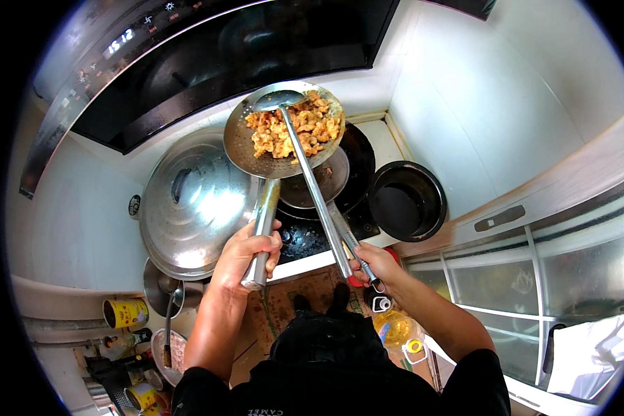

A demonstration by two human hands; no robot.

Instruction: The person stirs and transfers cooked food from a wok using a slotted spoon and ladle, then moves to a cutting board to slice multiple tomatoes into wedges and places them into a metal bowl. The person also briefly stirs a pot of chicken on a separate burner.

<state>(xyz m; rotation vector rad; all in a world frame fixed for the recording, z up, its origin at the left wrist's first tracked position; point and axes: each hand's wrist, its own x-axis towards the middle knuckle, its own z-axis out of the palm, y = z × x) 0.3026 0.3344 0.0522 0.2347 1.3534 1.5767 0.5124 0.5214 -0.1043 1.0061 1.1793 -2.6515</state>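
My left hand (249,249) is closed around the metal handle of a perforated strainer ladle (270,169), which is raised over the stove. Golden fried pieces (294,130) lie in its bowl. A steel ladle (312,182) rests across the strainer with its bowl on the far rim and its handle end beside my right hand. My right hand (374,265) grips the handle of a fine skimmer (320,179), held lower and partly hidden behind the strainer. Beneath both is a dark wok (361,151) on the black cooktop (301,242); its contents are mostly hidden.
A large domed metal lid (197,208) stands left of the strainer, a black pot (408,200) to the right. A steel pan (156,291) with a ladle and a bowl of pinkish food (174,353) are at lower left. An oil jug (398,330) stands below my right arm. The range hood (229,57) overhangs the back.
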